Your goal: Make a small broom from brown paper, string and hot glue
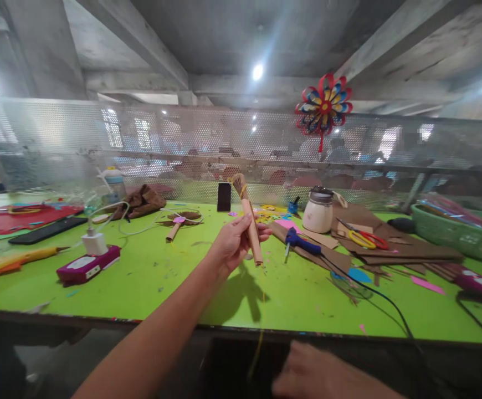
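My left hand (235, 241) holds a rolled brown paper piece (252, 230) upright and slightly tilted above the green table. Its upper end is a folded, pleated bundle (239, 182) with yellow string tied around it. A yellow string (263, 310) hangs from the lower end past the table's front edge. Low in the view, in front of that edge, my right hand (297, 368) is blurred by motion, to the right of the string. Whether its fingers hold anything cannot be made out.
On the green table (141, 288), a blue glue gun (303, 243) with a black cord, scissors (365, 239), brown sheets (411, 244) and a white jar (318, 211) lie right. A purple power strip (87, 266) sits left; a phone (224, 197) stands behind.
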`<state>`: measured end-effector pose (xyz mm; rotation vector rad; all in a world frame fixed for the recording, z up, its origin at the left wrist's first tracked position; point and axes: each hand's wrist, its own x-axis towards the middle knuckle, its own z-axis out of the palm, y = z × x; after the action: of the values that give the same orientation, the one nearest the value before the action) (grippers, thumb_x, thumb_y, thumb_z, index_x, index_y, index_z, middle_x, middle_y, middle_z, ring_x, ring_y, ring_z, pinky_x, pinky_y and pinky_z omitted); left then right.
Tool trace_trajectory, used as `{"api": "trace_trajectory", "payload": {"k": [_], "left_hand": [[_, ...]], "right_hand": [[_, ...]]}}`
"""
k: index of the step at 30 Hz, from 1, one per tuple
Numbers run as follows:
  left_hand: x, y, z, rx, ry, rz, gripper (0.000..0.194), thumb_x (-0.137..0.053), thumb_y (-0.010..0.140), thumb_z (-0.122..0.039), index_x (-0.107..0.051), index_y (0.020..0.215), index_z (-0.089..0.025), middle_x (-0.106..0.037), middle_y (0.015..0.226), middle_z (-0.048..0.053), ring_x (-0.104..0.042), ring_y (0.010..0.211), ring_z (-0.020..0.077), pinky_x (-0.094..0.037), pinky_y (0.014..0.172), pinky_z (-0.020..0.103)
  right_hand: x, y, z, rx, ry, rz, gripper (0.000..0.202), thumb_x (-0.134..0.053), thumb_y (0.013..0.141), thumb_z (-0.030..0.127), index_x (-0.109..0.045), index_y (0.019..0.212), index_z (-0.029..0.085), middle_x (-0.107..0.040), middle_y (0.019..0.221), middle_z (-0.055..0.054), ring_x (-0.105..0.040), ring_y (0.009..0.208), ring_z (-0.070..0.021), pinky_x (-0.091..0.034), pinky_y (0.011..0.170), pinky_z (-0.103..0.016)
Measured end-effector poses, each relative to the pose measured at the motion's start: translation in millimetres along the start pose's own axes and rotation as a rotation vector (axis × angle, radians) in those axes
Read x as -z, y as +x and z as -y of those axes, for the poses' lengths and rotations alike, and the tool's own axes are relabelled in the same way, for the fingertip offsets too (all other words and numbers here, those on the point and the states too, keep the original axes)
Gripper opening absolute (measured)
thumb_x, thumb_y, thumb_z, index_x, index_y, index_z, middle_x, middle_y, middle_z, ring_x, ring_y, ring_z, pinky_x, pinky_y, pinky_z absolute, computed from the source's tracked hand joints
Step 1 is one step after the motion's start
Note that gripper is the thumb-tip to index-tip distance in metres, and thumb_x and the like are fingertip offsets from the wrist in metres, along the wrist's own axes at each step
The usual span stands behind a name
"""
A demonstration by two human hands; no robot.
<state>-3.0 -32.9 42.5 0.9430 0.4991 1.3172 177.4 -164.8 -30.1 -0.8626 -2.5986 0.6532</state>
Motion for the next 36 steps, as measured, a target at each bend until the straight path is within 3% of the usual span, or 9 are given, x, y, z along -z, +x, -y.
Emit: {"api": "trace_trajectory", "payload": {"k": [3, 7, 9, 12, 18, 22, 27, 31, 36], "left_hand": [[7.2, 7, -2, 0.035, 0.019, -0.025, 0.015, -0.046, 0.089, -0.017, -0.058, 0.086, -0.008, -0.068, 0.077, 0.016, -0.069, 0.077, 0.0223, -0.057, 0.071, 0.031], [9.2, 15, 2, 0.063, 0.078, -0.063, 0.018, -0.047, 0.089, -0.018, -0.059, 0.082, -0.007, -0.069, 0.077, 0.018, -0.068, 0.075, 0.0213, -0.056, 0.072, 0.032], [6.6, 18, 4, 0.063, 0.122, -0.074, 0.017, -0.048, 0.088, -0.018, -0.059, 0.081, -0.008, -0.069, 0.075, 0.017, -0.068, 0.072, 0.0199, -0.055, 0.07, 0.03], [4.3, 22, 6, 0.057, 0.179, -0.06, 0.013, -0.05, 0.087, -0.017, -0.059, 0.082, -0.009, -0.069, 0.072, 0.014, -0.067, 0.07, 0.0181, -0.053, 0.067, 0.027], [15.6, 31, 1, 0.136, 0.235, -0.062, 0.014, -0.05, 0.087, -0.019, -0.06, 0.086, -0.009, -0.068, 0.076, 0.012, -0.064, 0.067, 0.0145, -0.049, 0.057, 0.021], [28.3, 35, 1, 0.197, 0.189, -0.109, 0.018, -0.049, 0.087, -0.021, -0.061, 0.089, -0.008, -0.068, 0.083, 0.012, -0.064, 0.069, 0.0131, -0.048, 0.054, 0.019], [44.7, 38, 6, 0.183, 0.139, -0.178, 0.017, -0.052, 0.085, -0.02, -0.064, 0.086, -0.008, -0.061, 0.067, 0.007, -0.058, 0.061, 0.0108, -0.046, 0.049, 0.017], [51.2, 39, 6, 0.193, 0.184, -0.247, 0.017, -0.051, 0.085, -0.02, -0.064, 0.083, -0.009, -0.058, 0.063, 0.006, -0.055, 0.057, 0.0105, -0.046, 0.048, 0.018], [53.3, 39, 6, 0.171, 0.184, -0.294, 0.015, -0.05, 0.086, -0.02, -0.062, 0.081, -0.012, -0.054, 0.057, 0.002, -0.051, 0.051, 0.0086, -0.043, 0.046, 0.016]], "right_hand": [[2, -21, -2, -0.057, 0.005, -0.11, 0.014, -0.055, 0.083, 0.032, -0.066, 0.076, 0.029, -0.064, 0.07, -0.001, -0.059, 0.072, -0.0165, -0.045, 0.06, -0.023], [41, -25, 4, -0.129, 0.015, -0.303, 0.019, -0.045, 0.087, 0.022, -0.062, 0.081, 0.023, -0.064, 0.09, -0.005, -0.059, 0.082, -0.0162, -0.046, 0.073, -0.027], [59, -9, 3, -0.138, 0.028, -0.477, 0.012, -0.051, 0.084, 0.023, -0.062, 0.08, 0.021, -0.064, 0.088, -0.006, -0.059, 0.081, -0.0177, -0.045, 0.074, -0.03], [75, 29, -9, -0.096, 0.045, -0.592, 0.015, -0.058, 0.081, 0.03, -0.062, 0.07, 0.021, -0.064, 0.072, -0.004, -0.057, 0.07, -0.0175, -0.043, 0.067, -0.03], [96, 92, -70, -0.2, -0.092, -0.759, 0.037, -0.055, 0.08, 0.041, -0.053, 0.052, 0.017, -0.048, 0.049, 0.001, -0.041, 0.05, -0.0113, -0.028, 0.05, -0.025], [112, 105, -119, -0.411, -0.327, -0.671, 0.047, -0.037, 0.089, 0.042, -0.062, 0.061, 0.014, -0.056, 0.056, -0.002, -0.047, 0.055, -0.0136, -0.03, 0.052, -0.025], [126, 99, -161, -0.528, -0.411, -0.509, 0.029, -0.048, 0.082, 0.028, -0.072, 0.081, 0.012, -0.069, 0.081, -0.01, -0.057, 0.074, -0.0186, -0.037, 0.064, -0.024], [127, 94, -170, -0.583, -0.476, -0.371, 0.024, -0.056, 0.073, 0.02, -0.073, 0.089, 0.013, -0.069, 0.095, -0.012, -0.059, 0.086, -0.0217, -0.037, 0.07, -0.025], [127, 98, -166, -0.692, -0.555, -0.313, 0.026, -0.048, 0.079, 0.023, -0.071, 0.083, 0.011, -0.069, 0.089, -0.016, -0.06, 0.08, -0.0226, -0.036, 0.062, -0.026]]}}
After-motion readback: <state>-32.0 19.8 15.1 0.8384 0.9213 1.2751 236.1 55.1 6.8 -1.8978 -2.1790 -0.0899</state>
